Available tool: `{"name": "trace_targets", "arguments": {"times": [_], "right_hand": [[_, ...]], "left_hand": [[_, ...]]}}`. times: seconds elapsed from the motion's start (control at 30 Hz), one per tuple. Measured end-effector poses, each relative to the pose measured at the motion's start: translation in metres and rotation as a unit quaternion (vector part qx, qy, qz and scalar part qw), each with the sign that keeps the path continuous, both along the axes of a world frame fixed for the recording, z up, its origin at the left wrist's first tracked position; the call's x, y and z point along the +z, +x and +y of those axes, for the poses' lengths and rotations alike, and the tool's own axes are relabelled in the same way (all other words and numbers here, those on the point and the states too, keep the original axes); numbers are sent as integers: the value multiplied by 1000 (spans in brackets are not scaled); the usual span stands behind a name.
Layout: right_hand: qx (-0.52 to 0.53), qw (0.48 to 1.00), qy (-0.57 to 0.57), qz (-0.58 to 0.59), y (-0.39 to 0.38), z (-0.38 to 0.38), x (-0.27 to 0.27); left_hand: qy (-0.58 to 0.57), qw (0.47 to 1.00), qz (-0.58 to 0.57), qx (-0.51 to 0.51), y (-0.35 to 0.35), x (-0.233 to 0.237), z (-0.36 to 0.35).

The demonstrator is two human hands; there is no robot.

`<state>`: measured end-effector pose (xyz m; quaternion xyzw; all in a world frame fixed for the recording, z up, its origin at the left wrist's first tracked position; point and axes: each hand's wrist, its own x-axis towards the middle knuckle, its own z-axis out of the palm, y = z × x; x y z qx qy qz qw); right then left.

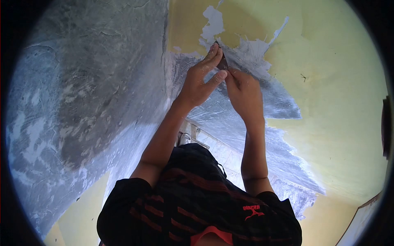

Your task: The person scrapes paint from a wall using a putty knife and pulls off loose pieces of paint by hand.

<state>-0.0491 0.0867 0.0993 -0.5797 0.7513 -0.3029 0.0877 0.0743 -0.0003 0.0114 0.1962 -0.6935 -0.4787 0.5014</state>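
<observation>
A dark, flat-bladed scraper (222, 62) lies against the wall near the top middle, at the ragged edge of the yellow paint (242, 18). My right hand (246, 94) is closed around its lower end, so the handle is mostly hidden. The stretched fingers of my left hand (198, 82) rest on the upper part of the blade, with the thumb held apart near my right hand. Whitish dust specks my left fingers. Around the blade, the bare grey wall surface (275, 98) shows, with torn paint edges and pale patches.
A grey, scraped wall (102, 82) meets the yellow one in a corner left of my hands. Below, a light floor (223, 151) shows past my dark shirt. A dark object (385, 127) sits at the far right edge.
</observation>
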Motion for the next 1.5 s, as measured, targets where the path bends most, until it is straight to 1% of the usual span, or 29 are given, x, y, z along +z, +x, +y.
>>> {"name": "trace_targets", "arguments": {"times": [0.07, 0.13, 0.17, 0.2, 0.27, 0.4, 0.47, 0.53, 0.57, 0.6, 0.67, 0.73, 0.8, 0.83, 0.87, 0.97, 1.03, 1.07, 1.1, 1.17, 1.23, 1.3, 1.37, 1.43, 1.5], "right_hand": [[-6, 1000, 11, -10, -2, 5, 0], [-10, 999, 25, -21, -1, 1, -5], [0, 1000, -13, 0, 0, -7, -11], [9, 998, -52, 22, 0, -11, -14], [5, 999, -45, 14, 1, -3, -8], [7, 1000, -27, 2, -1, -5, -7], [4, 1000, -31, 4, 4, -8, -10], [0, 999, -38, 6, 3, -6, -11], [0, 999, -45, -17, -2, 1, -13], [1, 998, -52, -39, -5, 3, -14], [6, 998, -49, -45, -4, -4, -12], [3, 998, -46, -47, -4, -2, -14], [16, 995, -86, -39, -1, 5, -20], [16, 995, -86, -39, -4, 13, -23], [2, 995, -79, -55, -12, 24, -24], [-22, 996, -45, -77, -31, 46, -11], [-39, 998, 36, -32, -35, 51, 6], [-40, 997, 56, -22, -35, 49, 13], [-41, 997, 55, -22, -36, 44, 11], [10, 999, -28, 16, -36, 35, 6], [-9, 1000, -7, 19, -28, 31, 10], [-26, 999, 16, 22, -26, 30, 15], [-37, 999, 35, -8, -27, 35, 17], [-21, 999, 29, 5, -32, 24, 18], [-8, 1000, 21, 18, -31, 21, 17]], "left_hand": [[-23, 999, -11, -22, 1, -2, -1], [-24, 1000, -3, 0, -1, -2, 0], [-26, 999, 7, 18, -2, -3, 2], [-25, 1000, 7, 15, -2, -3, 1], [-3, 1000, 20, 1, 2, -2, -5], [-24, 1000, -12, -6, 1, 2, -1], [-32, 999, -4, 28, 2, 1, -5], [-35, 999, -10, 6, 2, 0, -4], [-38, 999, -16, -15, 4, 1, -3], [-39, 999, -16, -12, 4, 2, -2], [-53, 998, -27, 11, -1, 5, 4], [-45, 999, -22, 6, 1, 4, -1], [-35, 999, -16, 6, -1, 4, 0], [-48, 998, -36, -18, -2, 6, 6], [-63, 996, -56, -39, -4, 9, 10], [-54, 995, -65, -60, -20, 11, 34], [-51, 996, -52, -59, -28, 10, 42], [-42, 997, -35, -47, -31, 8, 43], [-34, 999, -19, -35, -33, 7, 44], [-37, 999, -6, -18, -35, 4, 35], [-39, 999, 7, -4, -34, 2, 29], [-22, 999, 19, -27, -31, 0, 25], [-31, 999, 19, -24, -33, 1, 29], [-39, 999, 18, -19, -32, 3, 28], [-43, 999, 23, 23, -32, 4, 25]]}}
